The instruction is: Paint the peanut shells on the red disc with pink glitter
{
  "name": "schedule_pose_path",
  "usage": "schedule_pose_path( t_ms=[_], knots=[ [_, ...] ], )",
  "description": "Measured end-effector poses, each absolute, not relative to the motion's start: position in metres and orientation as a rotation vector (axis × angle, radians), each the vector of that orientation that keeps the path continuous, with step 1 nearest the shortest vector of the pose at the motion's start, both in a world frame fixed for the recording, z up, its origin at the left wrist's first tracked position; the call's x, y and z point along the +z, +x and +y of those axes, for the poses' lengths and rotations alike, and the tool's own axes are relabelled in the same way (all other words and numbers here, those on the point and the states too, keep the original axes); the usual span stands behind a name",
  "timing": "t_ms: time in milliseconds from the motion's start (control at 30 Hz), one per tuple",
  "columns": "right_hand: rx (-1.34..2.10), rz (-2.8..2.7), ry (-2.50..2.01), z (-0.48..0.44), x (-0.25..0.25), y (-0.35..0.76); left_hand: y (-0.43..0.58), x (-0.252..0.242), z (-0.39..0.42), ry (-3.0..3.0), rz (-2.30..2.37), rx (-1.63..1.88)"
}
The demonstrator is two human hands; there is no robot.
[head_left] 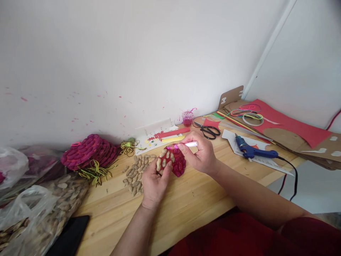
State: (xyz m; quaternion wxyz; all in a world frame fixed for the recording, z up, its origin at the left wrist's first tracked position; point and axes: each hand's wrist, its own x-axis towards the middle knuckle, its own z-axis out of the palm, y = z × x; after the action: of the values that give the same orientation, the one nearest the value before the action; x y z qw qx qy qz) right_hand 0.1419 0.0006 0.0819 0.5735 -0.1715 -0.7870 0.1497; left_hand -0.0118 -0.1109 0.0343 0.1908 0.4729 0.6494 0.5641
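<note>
My left hand point(154, 183) grips the near left edge of a round red disc point(179, 166) covered with peanuts. On its right side the peanuts are coated in wet-looking magenta paint; on the left they are still their natural tan. Pinched in my right hand point(200, 154) is a paintbrush point(191, 144) with a white handle, its pink tip touching or just above the disc's upper part. Loose peanuts point(135, 174) lie on the wooden table, just left of my left hand. Behind my hands, against the wall, stands a small cup of magenta paint point(188, 119).
At left are a stack of magenta peanut discs point(89, 153) and plastic bags of peanuts point(53, 213). Black-handled scissors point(209, 131) lie behind my right hand. A blue glue gun point(252, 151) with a cord rests on paper at right, before cardboard and red sheets point(287, 122).
</note>
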Motion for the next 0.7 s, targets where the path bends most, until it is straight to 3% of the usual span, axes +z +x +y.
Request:
schedule_pose_path(
  t_ms=[700],
  knots=[
    [0.394, -1.807, -0.363, 0.0024, 0.0831, 0.1447, -0.0125, 0.0328, -0.1101, 1.471, 1.731, 1.537]
  ],
)
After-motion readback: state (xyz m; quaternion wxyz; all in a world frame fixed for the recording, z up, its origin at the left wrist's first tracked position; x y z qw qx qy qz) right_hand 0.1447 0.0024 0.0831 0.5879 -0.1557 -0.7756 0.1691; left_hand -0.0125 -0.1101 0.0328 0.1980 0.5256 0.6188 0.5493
